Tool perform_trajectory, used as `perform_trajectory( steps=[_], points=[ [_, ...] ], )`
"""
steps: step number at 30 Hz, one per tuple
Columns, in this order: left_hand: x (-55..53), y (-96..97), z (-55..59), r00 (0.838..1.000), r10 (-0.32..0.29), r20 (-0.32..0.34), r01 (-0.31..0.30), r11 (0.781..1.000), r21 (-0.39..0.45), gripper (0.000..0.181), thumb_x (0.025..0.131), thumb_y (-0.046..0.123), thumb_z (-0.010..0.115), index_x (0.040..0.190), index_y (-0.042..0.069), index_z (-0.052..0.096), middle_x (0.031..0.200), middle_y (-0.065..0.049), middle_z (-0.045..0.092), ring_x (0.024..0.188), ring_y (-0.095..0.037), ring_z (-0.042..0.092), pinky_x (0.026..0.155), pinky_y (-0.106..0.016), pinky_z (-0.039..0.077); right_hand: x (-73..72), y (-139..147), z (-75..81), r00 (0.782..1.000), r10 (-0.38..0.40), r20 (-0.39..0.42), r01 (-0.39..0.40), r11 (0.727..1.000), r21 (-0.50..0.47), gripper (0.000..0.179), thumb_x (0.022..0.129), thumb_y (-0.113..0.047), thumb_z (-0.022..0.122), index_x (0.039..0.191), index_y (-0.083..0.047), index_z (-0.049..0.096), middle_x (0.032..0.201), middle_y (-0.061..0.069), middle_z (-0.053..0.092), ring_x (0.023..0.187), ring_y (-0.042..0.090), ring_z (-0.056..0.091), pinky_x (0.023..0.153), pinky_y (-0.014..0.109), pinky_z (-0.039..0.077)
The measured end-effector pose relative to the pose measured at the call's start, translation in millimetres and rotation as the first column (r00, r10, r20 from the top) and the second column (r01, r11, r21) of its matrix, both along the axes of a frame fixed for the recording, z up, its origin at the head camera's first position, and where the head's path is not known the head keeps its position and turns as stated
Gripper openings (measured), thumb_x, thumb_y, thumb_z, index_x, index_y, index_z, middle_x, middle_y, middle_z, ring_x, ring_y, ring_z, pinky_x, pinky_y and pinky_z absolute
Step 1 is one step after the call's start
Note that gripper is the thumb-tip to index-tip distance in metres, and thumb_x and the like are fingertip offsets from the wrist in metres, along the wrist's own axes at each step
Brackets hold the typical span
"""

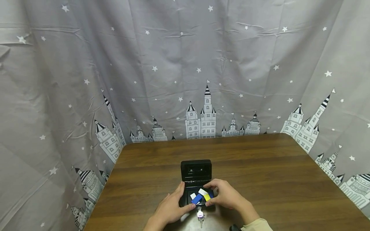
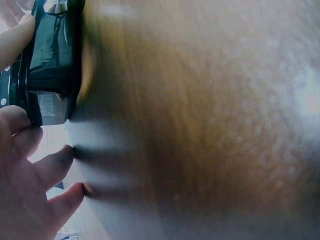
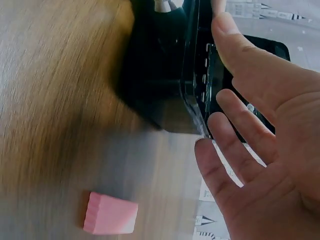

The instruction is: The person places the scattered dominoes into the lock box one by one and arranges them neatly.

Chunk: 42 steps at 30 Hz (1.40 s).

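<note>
A small black box (image 1: 189, 189) stands with its hinged lid (image 1: 196, 170) raised. Loose blocks lie inside, among them a blue block (image 1: 197, 199), a yellow-and-white block (image 1: 207, 197) and a white piece (image 1: 193, 195). My left hand (image 1: 172, 205) holds the box's left side, thumb on the front rim and fingers along the side. Over the right part of the box, my right hand (image 1: 225, 195) has its thumb by the yellow block and its fingertips at the right rim. Keys (image 1: 200, 216) hang at the box's front.
A pink block (image 3: 111, 215) with a scalloped edge lies on the brown wooden table (image 1: 274, 179), right of the box. Behind the table hangs a grey curtain (image 1: 173, 64) printed with stars and castles.
</note>
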<state>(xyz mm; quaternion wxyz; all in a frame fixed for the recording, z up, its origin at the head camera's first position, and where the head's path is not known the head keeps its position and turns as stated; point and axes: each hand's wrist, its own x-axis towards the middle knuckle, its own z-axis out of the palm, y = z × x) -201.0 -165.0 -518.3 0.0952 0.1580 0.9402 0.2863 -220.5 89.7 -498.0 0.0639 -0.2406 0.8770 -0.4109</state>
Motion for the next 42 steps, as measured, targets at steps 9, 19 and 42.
perform_trajectory(
  steps=[9, 19, 42],
  points=[
    [-1.3, -0.6, -1.8, 1.000, -0.001, -0.012, 0.002, 1.000, 0.013, 0.106, 0.086, 0.068, 0.065, 0.157, -0.001, 0.027, 0.161, -0.018, 0.030, 0.138, -0.040, 0.043, 0.109, -0.069, 0.027, 1.0, 12.8, -0.1, 1.000, -0.022, -0.016, 0.023, 0.999, 0.032, 0.062, 0.065, -0.022, 0.097, 0.118, -0.003, 0.071, 0.114, 0.005, 0.067, 0.101, 0.030, 0.062, 0.084, 0.049, 0.054],
    [-1.7, -0.9, -2.7, 1.000, -0.001, 0.002, 0.001, 1.000, 0.017, 0.105, 0.086, 0.068, 0.064, 0.158, 0.000, 0.027, 0.162, -0.017, 0.029, 0.139, -0.040, 0.042, 0.110, -0.070, 0.025, 3.8, 30.8, -7.7, 0.999, -0.023, -0.047, 0.026, 0.998, 0.058, 0.074, 0.056, -0.024, 0.100, 0.119, -0.002, 0.069, 0.115, 0.008, 0.066, 0.106, 0.037, 0.060, 0.090, 0.057, 0.051],
    [-3.2, -0.2, -6.7, 1.000, 0.010, 0.024, -0.011, 1.000, 0.007, 0.105, 0.085, 0.069, 0.064, 0.159, 0.004, 0.027, 0.162, -0.015, 0.029, 0.139, -0.040, 0.042, 0.112, -0.067, 0.024, 14.7, 67.2, -26.5, 0.990, -0.118, 0.071, 0.113, 0.992, 0.063, 0.068, 0.052, -0.015, 0.101, 0.112, -0.003, 0.071, 0.110, 0.004, 0.066, 0.098, 0.027, 0.059, 0.086, 0.049, 0.052]
  ],
)
